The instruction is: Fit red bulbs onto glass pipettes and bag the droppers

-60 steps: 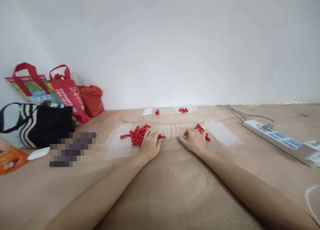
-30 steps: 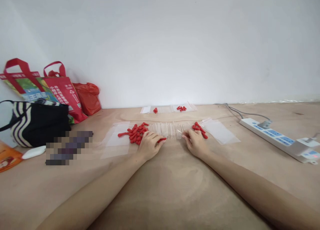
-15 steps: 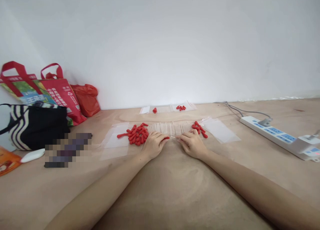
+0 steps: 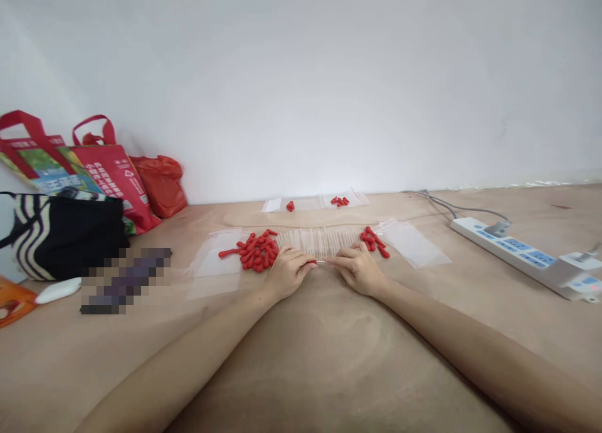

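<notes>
Red bulb and clear tube, in line between two hands

Nearest, we list the bare tabletop (image 4: 324, 358), a forearm crossing it from each side. Item: left hand (image 4: 286, 275), fingertips closed on a red bulb (image 4: 311, 261), mostly hidden by the fingers. Item: right hand (image 4: 361, 271), fingertips pinching a clear tube (image 4: 322, 261) that lies crosswise, its long axis running left to right. The tube points from the right hand straight at the left; we find bulb and tube roughly in one line, end facing end, at or almost at contact (whether the tube's tip sits inside the bulb, we cannot tell).

Just beyond the fingers: a row of clear tubes (image 4: 320, 240), each lying with its long axis running away from us, so square to the held one. A pile of red bulbs (image 4: 256, 252) adjoins the left hand, the nearer of the two to it; a smaller group of red bulbs (image 4: 375, 240) sits by the right hand. Farthest, by the wall (image 4: 348, 94), we record two little red clusters (image 4: 339, 201).
</notes>
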`<move>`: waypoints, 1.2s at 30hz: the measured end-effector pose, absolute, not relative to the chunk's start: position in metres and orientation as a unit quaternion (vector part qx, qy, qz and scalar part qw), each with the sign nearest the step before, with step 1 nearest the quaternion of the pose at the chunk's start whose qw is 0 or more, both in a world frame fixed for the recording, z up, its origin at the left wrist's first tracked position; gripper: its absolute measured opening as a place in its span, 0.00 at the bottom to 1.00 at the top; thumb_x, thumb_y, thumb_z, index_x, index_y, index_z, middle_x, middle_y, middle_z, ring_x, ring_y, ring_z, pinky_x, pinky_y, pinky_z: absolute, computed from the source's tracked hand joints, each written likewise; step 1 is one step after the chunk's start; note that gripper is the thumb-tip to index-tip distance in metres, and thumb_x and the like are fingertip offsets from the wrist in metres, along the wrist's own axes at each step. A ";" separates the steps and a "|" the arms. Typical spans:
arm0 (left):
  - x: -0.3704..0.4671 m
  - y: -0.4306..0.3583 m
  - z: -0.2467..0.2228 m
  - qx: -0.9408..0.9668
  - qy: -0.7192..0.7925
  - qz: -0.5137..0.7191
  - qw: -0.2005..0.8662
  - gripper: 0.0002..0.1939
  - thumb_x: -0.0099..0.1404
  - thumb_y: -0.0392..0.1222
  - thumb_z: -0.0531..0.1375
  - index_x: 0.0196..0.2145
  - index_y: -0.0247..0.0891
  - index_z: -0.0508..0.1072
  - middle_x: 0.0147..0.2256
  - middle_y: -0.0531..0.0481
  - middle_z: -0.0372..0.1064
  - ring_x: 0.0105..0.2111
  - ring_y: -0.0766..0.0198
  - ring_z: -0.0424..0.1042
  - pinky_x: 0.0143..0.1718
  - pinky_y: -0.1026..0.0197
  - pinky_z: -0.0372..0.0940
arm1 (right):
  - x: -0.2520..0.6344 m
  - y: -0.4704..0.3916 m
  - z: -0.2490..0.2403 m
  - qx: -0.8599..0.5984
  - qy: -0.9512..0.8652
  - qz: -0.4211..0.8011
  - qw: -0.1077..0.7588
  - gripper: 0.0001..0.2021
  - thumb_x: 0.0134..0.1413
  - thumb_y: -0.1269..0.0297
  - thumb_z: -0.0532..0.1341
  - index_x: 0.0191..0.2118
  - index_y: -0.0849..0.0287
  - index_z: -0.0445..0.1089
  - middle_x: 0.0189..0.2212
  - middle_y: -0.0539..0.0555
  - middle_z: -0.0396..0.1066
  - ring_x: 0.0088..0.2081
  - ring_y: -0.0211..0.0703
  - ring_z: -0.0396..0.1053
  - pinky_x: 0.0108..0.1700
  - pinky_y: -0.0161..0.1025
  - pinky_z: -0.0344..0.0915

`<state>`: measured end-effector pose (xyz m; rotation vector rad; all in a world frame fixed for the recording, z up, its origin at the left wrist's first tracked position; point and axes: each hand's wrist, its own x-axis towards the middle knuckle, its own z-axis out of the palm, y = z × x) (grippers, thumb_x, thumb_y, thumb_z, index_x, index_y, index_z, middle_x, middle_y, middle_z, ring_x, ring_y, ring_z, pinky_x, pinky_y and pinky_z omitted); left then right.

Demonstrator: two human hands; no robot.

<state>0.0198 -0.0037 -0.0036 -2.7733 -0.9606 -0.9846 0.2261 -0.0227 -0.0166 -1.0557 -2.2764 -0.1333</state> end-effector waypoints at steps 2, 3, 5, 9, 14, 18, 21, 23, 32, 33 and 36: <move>0.020 -0.004 -0.004 -0.899 -0.307 -0.311 0.016 0.09 0.64 0.39 0.51 0.31 0.38 0.70 0.30 0.51 0.72 0.30 0.65 0.68 0.42 0.57 0.55 | 0.226 -0.022 -0.017 -0.399 -0.862 -0.047 0.309 0.13 0.55 0.68 0.52 0.42 0.53 0.69 0.30 0.52 0.69 0.32 0.39 0.60 0.39 0.40 0.47; 0.020 -0.004 -0.004 -0.901 -0.305 -0.308 0.013 0.09 0.64 0.39 0.51 0.31 0.38 0.70 0.30 0.51 0.72 0.30 0.65 0.68 0.42 0.57 0.54 | 0.227 -0.021 -0.017 -0.400 -0.862 -0.046 0.308 0.13 0.54 0.69 0.52 0.42 0.52 0.70 0.30 0.52 0.69 0.32 0.39 0.60 0.39 0.40 0.48; 0.020 -0.004 -0.004 -0.904 -0.304 -0.302 0.008 0.09 0.64 0.39 0.51 0.31 0.38 0.70 0.30 0.51 0.72 0.30 0.65 0.69 0.43 0.57 0.54 | 0.227 -0.021 -0.017 -0.401 -0.862 -0.043 0.306 0.13 0.54 0.70 0.51 0.42 0.52 0.70 0.30 0.52 0.69 0.32 0.39 0.60 0.39 0.40 0.48; 0.020 -0.004 -0.003 -0.910 -0.295 -0.293 -0.003 0.09 0.63 0.39 0.51 0.31 0.38 0.71 0.30 0.51 0.73 0.31 0.65 0.69 0.44 0.56 0.53 | 0.228 -0.021 -0.015 -0.395 -0.865 -0.034 0.307 0.14 0.54 0.71 0.51 0.42 0.51 0.70 0.30 0.52 0.68 0.32 0.38 0.60 0.39 0.41 0.47; 0.020 -0.005 -0.003 -0.913 -0.295 -0.282 -0.020 0.10 0.63 0.40 0.51 0.31 0.39 0.71 0.29 0.52 0.73 0.31 0.65 0.69 0.45 0.55 0.53 | 0.229 -0.019 -0.016 -0.380 -0.875 -0.059 0.293 0.16 0.53 0.74 0.50 0.42 0.51 0.70 0.30 0.52 0.68 0.32 0.37 0.60 0.39 0.41 0.45; 0.021 -0.005 -0.003 -0.911 -0.300 -0.283 -0.018 0.10 0.63 0.39 0.50 0.31 0.38 0.70 0.30 0.52 0.73 0.30 0.65 0.69 0.46 0.55 0.52 | 0.228 -0.020 -0.016 -0.376 -0.877 -0.080 0.287 0.17 0.51 0.75 0.50 0.43 0.52 0.69 0.29 0.52 0.67 0.30 0.37 0.59 0.38 0.40 0.45; 0.020 -0.005 -0.003 -0.913 -0.294 -0.282 -0.012 0.10 0.64 0.39 0.50 0.31 0.38 0.69 0.30 0.51 0.72 0.31 0.65 0.69 0.46 0.55 0.52 | 0.226 -0.021 -0.014 -0.377 -0.877 -0.085 0.285 0.16 0.52 0.73 0.50 0.42 0.54 0.69 0.28 0.52 0.66 0.29 0.37 0.58 0.37 0.40 0.44; 0.020 -0.006 -0.003 -0.914 -0.289 -0.283 -0.005 0.10 0.64 0.40 0.49 0.31 0.38 0.69 0.30 0.51 0.72 0.31 0.65 0.68 0.46 0.56 0.53 | 0.224 -0.023 -0.014 -0.375 -0.879 -0.089 0.279 0.14 0.53 0.71 0.50 0.41 0.56 0.70 0.27 0.52 0.66 0.28 0.37 0.57 0.35 0.39 0.44; 0.022 -0.008 -0.002 -0.923 -0.269 -0.274 0.033 0.10 0.64 0.39 0.48 0.30 0.37 0.67 0.28 0.50 0.69 0.30 0.64 0.67 0.46 0.55 0.54 | 0.214 -0.026 -0.014 -0.404 -0.873 -0.052 0.270 0.12 0.56 0.69 0.48 0.34 0.58 0.69 0.25 0.51 0.66 0.26 0.35 0.58 0.32 0.37 0.42; 0.023 -0.008 -0.001 -0.924 -0.265 -0.271 0.038 0.11 0.64 0.39 0.47 0.29 0.37 0.66 0.28 0.50 0.69 0.30 0.64 0.66 0.46 0.55 0.54 | 0.213 -0.027 -0.014 -0.410 -0.871 -0.046 0.267 0.13 0.56 0.69 0.48 0.33 0.58 0.69 0.25 0.51 0.67 0.26 0.35 0.58 0.32 0.37 0.41; 0.024 -0.010 0.002 -0.930 -0.257 -0.260 0.050 0.12 0.64 0.39 0.47 0.28 0.36 0.66 0.27 0.49 0.67 0.29 0.64 0.65 0.46 0.56 0.55 | 0.210 -0.029 -0.012 -0.426 -0.867 -0.030 0.257 0.13 0.56 0.68 0.47 0.32 0.58 0.69 0.25 0.50 0.68 0.26 0.35 0.59 0.33 0.37 0.41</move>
